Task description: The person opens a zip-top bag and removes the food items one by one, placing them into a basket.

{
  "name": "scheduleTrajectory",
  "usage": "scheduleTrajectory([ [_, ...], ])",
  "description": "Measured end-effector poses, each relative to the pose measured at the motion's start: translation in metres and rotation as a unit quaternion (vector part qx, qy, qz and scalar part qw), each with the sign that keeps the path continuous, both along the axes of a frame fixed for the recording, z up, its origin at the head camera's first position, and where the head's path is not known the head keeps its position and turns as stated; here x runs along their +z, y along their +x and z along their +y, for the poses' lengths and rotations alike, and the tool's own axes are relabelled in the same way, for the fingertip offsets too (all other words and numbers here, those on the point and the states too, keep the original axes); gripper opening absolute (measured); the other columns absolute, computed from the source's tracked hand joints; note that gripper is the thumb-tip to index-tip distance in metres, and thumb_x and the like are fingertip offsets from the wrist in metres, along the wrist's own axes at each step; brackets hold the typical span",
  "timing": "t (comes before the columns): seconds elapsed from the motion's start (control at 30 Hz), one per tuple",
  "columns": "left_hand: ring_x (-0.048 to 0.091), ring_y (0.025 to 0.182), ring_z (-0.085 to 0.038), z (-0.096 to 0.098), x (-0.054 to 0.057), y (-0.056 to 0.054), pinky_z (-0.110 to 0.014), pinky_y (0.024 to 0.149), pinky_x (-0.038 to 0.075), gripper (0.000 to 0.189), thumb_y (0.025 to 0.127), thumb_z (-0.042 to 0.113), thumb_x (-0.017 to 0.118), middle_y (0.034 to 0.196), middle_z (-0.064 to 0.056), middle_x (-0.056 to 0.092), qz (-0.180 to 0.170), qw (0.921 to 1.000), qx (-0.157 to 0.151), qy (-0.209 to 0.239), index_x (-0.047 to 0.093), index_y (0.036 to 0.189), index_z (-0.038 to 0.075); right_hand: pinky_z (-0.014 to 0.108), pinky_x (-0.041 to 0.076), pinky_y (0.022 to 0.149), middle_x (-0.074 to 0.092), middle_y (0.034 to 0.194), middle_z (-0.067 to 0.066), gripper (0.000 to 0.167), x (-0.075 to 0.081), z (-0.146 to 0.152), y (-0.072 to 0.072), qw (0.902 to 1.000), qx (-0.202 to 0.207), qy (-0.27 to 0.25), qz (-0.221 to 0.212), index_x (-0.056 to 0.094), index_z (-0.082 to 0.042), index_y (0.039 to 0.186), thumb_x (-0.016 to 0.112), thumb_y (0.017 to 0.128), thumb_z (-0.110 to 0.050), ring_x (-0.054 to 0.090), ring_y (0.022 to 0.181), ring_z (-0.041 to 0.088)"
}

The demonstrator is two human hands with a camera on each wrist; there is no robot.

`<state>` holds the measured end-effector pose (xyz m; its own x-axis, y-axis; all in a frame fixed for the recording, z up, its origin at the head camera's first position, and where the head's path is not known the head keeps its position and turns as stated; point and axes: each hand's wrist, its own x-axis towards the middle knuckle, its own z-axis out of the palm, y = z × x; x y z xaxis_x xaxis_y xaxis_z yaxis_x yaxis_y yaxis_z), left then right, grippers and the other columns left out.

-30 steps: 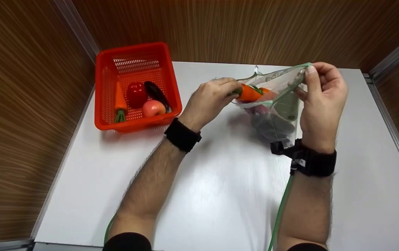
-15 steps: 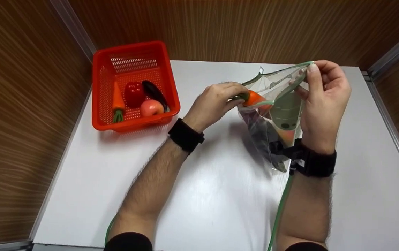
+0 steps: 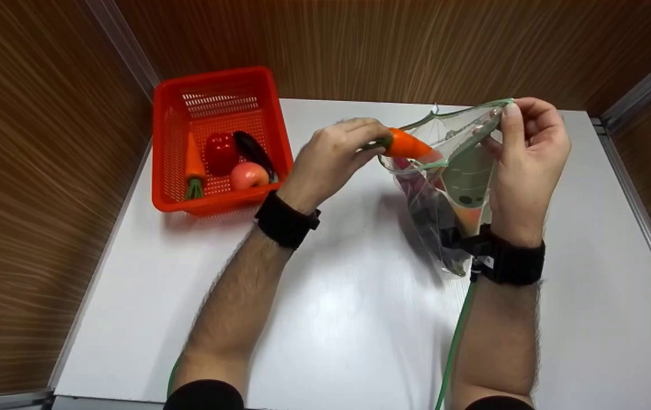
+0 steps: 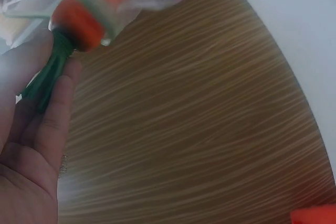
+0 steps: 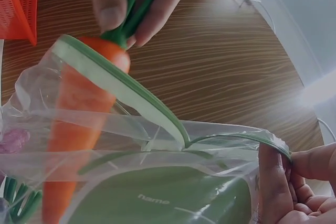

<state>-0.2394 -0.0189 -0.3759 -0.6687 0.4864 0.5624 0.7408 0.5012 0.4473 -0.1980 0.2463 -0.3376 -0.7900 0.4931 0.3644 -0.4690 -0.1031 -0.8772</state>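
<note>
My left hand (image 3: 331, 156) pinches a carrot (image 3: 408, 144) by its green top; its tapered end reaches into the mouth of a clear zip bag (image 3: 428, 199). In the right wrist view the carrot (image 5: 79, 114) slants down behind the bag's green-edged rim. My right hand (image 3: 530, 154) pinches the far right corner of that rim between thumb and fingers, and the bag hangs with its mouth spread. Inside lie a dark item, something purple-pink and another orange piece, partly hidden by the plastic and my wrist strap. A second green leafy top (image 5: 21, 200) shows through the plastic.
A red basket (image 3: 220, 208) stands at the back left. It holds a carrot (image 3: 193, 159), a red bell pepper (image 3: 221, 154), an eggplant (image 3: 253, 151) and an apple (image 3: 248, 175). Wood-grain panels (image 3: 359, 51) wall the white table (image 3: 331, 319) at the back and sides.
The held carrot first dipped deeper into the bag's mouth, then came back up and left with my left hand. The bag's lower part swung down and hangs longer. My right hand stayed nearly still.
</note>
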Motion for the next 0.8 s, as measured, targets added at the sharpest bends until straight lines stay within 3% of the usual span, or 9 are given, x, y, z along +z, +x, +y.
scheduleTrajectory([
  [0.33,0.083,0.128,-0.027,-0.044,0.028,0.008,-0.034,0.121,0.064,0.026,0.109,0.017,0.084,0.134,-0.011,0.086,0.035,0.9982,0.034,0.033,0.086,0.132,0.006,0.026,0.068,0.068,0.073,0.101,0.011,0.004,0.001,0.0,0.001,0.9999,0.008,0.013,-0.006,0.077,-0.005,0.111,0.074,0.114,-0.005,0.07,0.094,0.022],
  [0.8,0.082,0.133,-0.028,-0.091,0.041,0.005,-0.039,0.125,0.062,0.037,0.11,0.021,0.082,0.14,-0.014,0.085,0.027,0.9942,0.101,0.028,0.082,0.143,0.005,0.026,0.069,0.07,0.074,0.102,0.012,0.005,-0.002,0.001,0.001,0.9997,0.008,0.011,-0.022,0.077,-0.002,0.115,0.076,0.113,-0.006,0.07,0.095,0.023],
])
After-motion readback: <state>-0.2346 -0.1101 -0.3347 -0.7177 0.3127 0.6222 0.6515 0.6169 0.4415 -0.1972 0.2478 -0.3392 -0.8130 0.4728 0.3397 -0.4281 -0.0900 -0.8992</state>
